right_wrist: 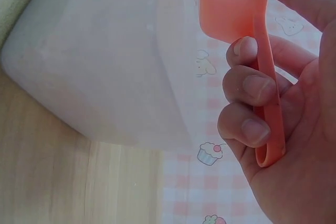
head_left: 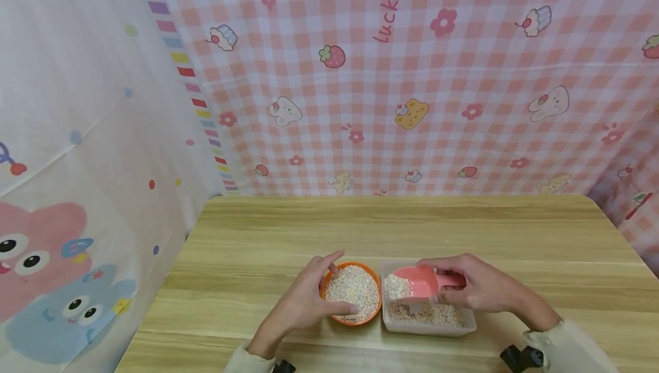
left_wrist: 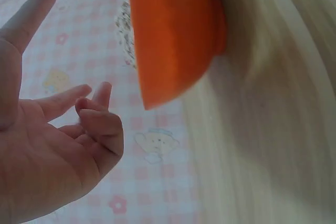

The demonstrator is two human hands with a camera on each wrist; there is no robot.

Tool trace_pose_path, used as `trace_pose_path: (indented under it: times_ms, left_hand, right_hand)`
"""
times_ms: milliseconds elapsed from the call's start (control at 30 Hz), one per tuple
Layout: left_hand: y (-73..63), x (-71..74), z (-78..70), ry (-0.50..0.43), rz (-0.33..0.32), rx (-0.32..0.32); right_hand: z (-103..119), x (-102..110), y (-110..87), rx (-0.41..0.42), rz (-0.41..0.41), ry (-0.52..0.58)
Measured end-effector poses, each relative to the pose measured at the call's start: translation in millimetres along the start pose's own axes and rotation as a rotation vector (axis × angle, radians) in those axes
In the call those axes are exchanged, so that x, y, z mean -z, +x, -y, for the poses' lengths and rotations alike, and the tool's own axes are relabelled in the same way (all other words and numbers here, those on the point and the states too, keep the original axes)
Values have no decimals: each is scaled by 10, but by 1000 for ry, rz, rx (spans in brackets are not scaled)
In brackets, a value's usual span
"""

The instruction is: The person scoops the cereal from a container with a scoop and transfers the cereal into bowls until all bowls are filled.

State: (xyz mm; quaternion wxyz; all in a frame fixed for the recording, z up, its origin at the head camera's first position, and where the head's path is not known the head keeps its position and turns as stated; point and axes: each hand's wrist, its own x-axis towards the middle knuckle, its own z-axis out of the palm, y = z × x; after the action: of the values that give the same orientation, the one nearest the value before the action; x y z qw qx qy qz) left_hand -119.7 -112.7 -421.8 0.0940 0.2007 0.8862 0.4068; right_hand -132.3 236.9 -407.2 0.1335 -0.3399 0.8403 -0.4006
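Note:
A pink scoop [head_left: 421,282] with pale flakes, which look like oats, in its front end is held by my right hand [head_left: 481,284]. The right wrist view shows my fingers [right_wrist: 257,87] curled round the scoop's looped handle [right_wrist: 272,114]. It is above a translucent white tub [head_left: 429,327] with more flakes [head_left: 424,313] inside. Left of the tub stands an orange bowl [head_left: 380,298], heaped with similar flakes [head_left: 355,290]. My left hand [head_left: 309,296] hovers at the bowl's left side, thumb above the flakes. In the left wrist view it appears apart from the orange bowl [left_wrist: 170,40], holding nothing.
Bowl and tub stand side by side on a wood-grain table [head_left: 288,224]. A pink checked cloth [head_left: 370,87] hangs behind the table's far edge, and a white cartoon-print cloth [head_left: 103,104] hangs at the left.

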Motion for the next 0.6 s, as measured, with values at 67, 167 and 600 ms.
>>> trace_pose_path:
  times_ms: [67, 167, 600]
  left_hand:
    - [-1, -3, 30, 13, -1, 3]
    - [2, -10, 74, 24, -5, 8]
    - [12, -51, 232, 6, 85, 85]
  right_hand:
    - [10, 5, 0, 0, -4, -15]
    - [11, 5, 6, -8, -11, -31]
    - [96, 38, 72, 13, -4, -31]
